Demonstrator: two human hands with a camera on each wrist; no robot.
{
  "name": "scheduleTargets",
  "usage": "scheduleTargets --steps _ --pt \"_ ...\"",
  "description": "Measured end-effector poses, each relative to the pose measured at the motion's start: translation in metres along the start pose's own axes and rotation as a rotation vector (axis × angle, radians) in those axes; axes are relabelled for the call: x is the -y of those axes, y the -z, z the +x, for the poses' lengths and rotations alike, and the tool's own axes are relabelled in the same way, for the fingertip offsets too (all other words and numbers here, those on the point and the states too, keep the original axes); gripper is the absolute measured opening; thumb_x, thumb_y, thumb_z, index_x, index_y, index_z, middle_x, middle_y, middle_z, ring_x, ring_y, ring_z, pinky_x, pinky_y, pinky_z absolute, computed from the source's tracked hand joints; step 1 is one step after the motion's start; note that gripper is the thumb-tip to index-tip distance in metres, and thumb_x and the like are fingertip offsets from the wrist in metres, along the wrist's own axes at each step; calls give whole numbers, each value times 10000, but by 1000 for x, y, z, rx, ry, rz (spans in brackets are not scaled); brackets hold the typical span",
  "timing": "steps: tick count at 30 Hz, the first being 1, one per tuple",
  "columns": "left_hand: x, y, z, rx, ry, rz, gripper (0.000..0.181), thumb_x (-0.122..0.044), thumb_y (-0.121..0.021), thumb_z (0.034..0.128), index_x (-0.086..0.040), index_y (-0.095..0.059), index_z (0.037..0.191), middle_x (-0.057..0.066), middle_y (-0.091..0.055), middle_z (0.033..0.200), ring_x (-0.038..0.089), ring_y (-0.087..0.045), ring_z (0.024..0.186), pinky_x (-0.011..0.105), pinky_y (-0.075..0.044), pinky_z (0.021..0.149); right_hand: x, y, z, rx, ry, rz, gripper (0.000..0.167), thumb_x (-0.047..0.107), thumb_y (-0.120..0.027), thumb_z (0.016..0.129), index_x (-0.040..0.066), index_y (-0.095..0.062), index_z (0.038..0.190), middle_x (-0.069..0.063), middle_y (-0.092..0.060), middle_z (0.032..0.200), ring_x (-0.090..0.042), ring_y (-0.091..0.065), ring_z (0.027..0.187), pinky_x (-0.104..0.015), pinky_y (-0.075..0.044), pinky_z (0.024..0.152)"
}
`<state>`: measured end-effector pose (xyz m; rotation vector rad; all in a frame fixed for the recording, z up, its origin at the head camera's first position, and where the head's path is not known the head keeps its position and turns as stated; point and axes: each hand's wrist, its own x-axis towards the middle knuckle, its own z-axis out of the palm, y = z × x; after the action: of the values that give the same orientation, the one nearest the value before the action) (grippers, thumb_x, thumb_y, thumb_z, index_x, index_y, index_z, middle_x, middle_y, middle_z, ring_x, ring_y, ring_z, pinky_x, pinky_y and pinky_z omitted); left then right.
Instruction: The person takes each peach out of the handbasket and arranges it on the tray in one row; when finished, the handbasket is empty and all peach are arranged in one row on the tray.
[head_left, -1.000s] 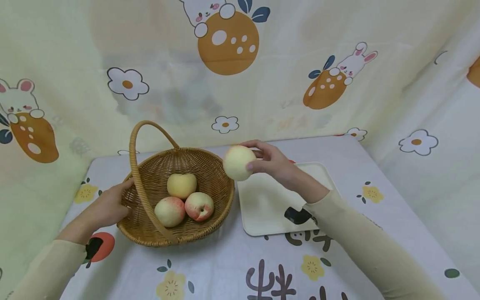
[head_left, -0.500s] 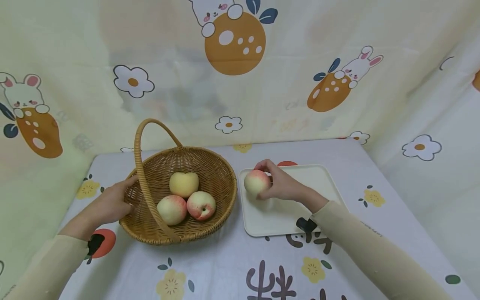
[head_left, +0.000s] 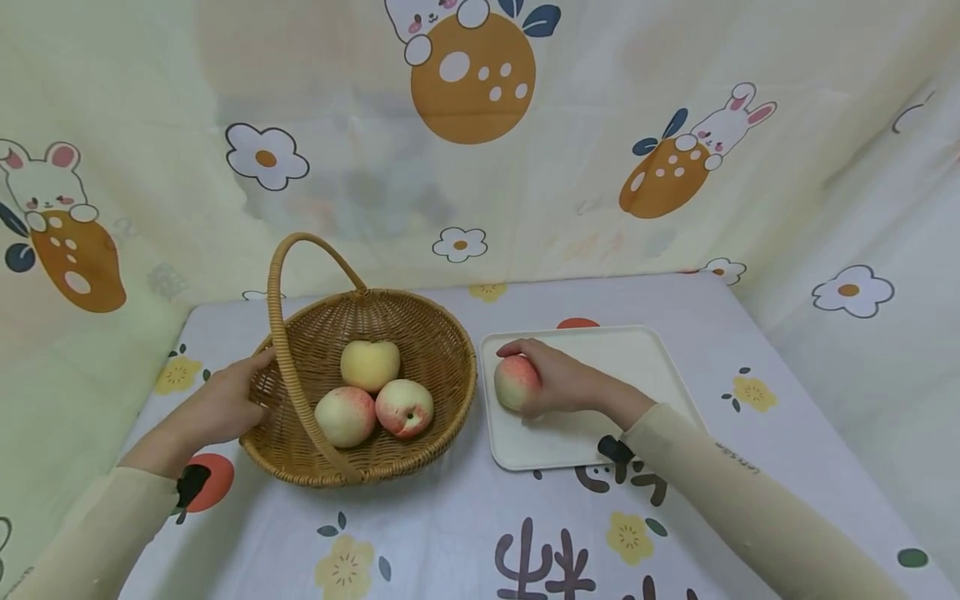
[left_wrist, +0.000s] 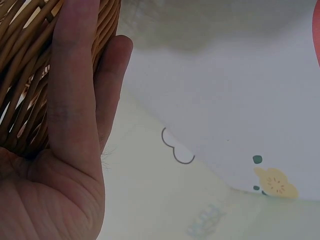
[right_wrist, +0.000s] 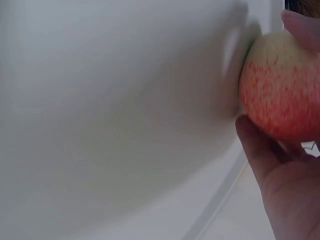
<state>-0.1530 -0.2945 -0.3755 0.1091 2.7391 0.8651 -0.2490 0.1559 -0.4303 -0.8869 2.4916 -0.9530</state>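
Observation:
In the head view my right hand point(head_left: 562, 379) holds a red-and-cream peach point(head_left: 516, 383) low over the left part of a white tray point(head_left: 592, 442). The right wrist view shows my thumb and fingers around the peach point(right_wrist: 282, 90), its underside at the tray surface point(right_wrist: 125, 125). My left hand point(head_left: 217, 408) grips the left rim of a brown wicker basket point(head_left: 450, 333) under its arched handle. Seen from the left wrist, the fingers lie along the basket's woven wall point(left_wrist: 30, 90). Inside the basket sit a yellowish peach point(head_left: 370, 365) and two blushed ones, a left peach point(head_left: 343, 417) and a right peach point(head_left: 405, 407).
A pale printed cloth point(head_left: 427, 533) with flowers and lettering covers the table. Behind it hangs a curtain point(head_left: 337, 167) with rabbit and fruit prints. The basket's tall handle point(head_left: 279, 333) arches above its left side. A narrow gap separates basket and tray.
My right hand has carried the peach from beside the basket's right rim rightward and down onto the tray. The left hand has stayed at the basket rim, and the head view has shifted slightly.

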Motion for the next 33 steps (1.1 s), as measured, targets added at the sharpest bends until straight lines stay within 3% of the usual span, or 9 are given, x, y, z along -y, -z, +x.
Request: scheduleTargets --steps 12,16,19,23,27,30,33 --pt "-2 1 -1 11 25 -18 920 105 -658 787 83 -175 1571 429 -354 1449 595 -488 1203 539 -573 789 -1 -2 7 -1 -5 33 845 87 -882 636 117 -511 1395 -14 -595 1295 -182 -569 1099 -390 -454 981" --pt "-3 0 -2 9 11 -23 918 107 -671 789 87 -186 1568 430 -363 1443 597 -499 1192 537 -577 772 5 4 7 44 -6 44 946 130 -896 664 98 -426 1484 -69 -534 1408 -225 -543 1209 -416 -434 1027" --pt "-4 1 -1 6 6 -15 918 106 -672 783 87 -194 1566 426 -374 1439 587 -509 1186 529 -580 769 17 15 9 31 38 73 1034 219 -896 725 113 -308 1569 -114 -435 1517 -297 -473 1334 -472 -384 1091" --pt "-5 2 -1 10 23 -9 917 101 -660 785 83 -186 1570 418 -372 1447 573 -507 1196 528 -577 787 43 29 17 -93 160 166 1036 284 -852 815 215 -199 1617 -66 -348 1576 -304 -394 1415 -485 -332 1134" --pt "-5 2 -1 21 43 -20 919 101 -652 795 77 -166 1575 418 -354 1456 573 -500 1197 525 -579 782 72 31 29 -185 284 342 1038 228 -835 840 318 -152 1617 10 -278 1603 -227 -352 1445 -441 -330 1141" --pt "-4 1 -1 21 42 -28 924 96 -657 799 64 -165 1581 416 -352 1458 572 -505 1192 515 -584 768 92 25 37 -162 323 474 1076 316 -849 823 330 -124 1618 17 -221 1625 -202 -323 1458 -437 -335 1141" --pt "-4 0 -1 18 42 -27 929 88 -667 801 58 -166 1583 419 -351 1456 574 -508 1188 511 -586 761 107 13 47 -81 319 559 1167 499 -851 768 303 -86 1628 -4 -168 1648 -246 -287 1481 -448 -336 1142"
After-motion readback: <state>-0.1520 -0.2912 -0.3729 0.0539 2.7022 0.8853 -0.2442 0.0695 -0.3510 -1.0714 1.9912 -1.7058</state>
